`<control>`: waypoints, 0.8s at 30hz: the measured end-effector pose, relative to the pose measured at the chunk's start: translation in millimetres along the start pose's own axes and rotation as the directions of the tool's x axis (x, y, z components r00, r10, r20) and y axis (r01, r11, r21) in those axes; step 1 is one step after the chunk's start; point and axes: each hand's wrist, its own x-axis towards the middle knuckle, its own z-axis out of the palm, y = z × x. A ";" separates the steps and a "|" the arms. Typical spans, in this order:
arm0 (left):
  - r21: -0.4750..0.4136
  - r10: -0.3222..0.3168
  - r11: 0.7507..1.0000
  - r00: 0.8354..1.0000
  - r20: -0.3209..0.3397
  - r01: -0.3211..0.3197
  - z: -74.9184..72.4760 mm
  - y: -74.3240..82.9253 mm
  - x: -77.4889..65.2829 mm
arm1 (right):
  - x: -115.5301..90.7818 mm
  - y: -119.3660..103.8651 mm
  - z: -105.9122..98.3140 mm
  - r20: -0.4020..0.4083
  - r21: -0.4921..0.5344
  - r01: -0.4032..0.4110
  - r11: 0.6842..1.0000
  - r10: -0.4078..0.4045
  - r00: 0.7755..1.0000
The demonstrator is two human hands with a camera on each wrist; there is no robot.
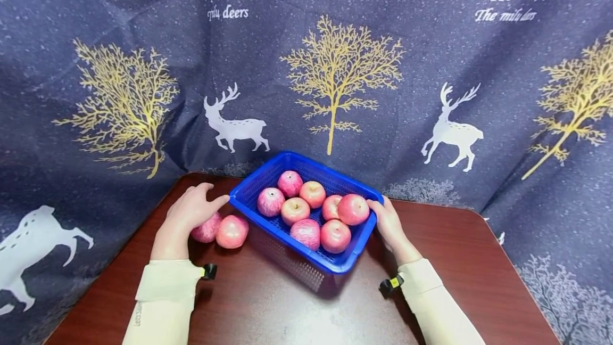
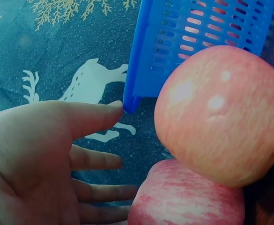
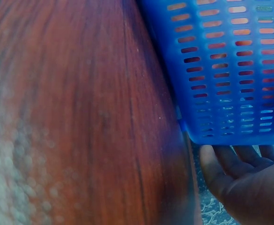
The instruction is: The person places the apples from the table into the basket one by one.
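Observation:
A blue plastic basket (image 1: 345, 267) with slotted walls holds several red apples (image 1: 295, 210), one of them (image 1: 353, 209) resting higher against the right end. My right hand (image 1: 391, 225) grips the rim at that end; in the right wrist view its fingertips (image 3: 206, 151) meet the rim edge. At the opposite end, my left hand (image 1: 193, 207) is spread, thumb extended to the rim corner. Two more apples lie outside the basket by the left hand: a paler one (image 1: 232, 231) and a darker striped one (image 1: 206, 229), partly hidden under the hand. In the left wrist view the other fingertips reach the striped apple (image 2: 188, 197).
The basket stands at an angle on a glossy reddish-brown table (image 1: 460, 260). Behind the table hangs a dark blue cloth (image 1: 373, 111) printed with deer and golden trees. Both wrists wear dark straps over cream sleeves (image 1: 165, 292).

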 end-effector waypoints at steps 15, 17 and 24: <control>0.043 0.001 0.999 0.995 0.099 -0.006 4.8 -24.2 2.5 | -0.1 0.5 -0.6 0.010 0.017 0.001 1.000 -0.001 1.000; 0.040 0.012 0.999 0.993 0.115 -0.017 4.9 -25.9 2.7 | -0.4 0.3 -0.7 0.012 0.018 0.000 1.000 0.000 1.000; 0.032 0.024 0.999 0.989 0.143 -0.028 3.9 -23.3 2.4 | -1.8 0.3 -1.2 0.012 0.024 -0.004 1.000 0.004 1.000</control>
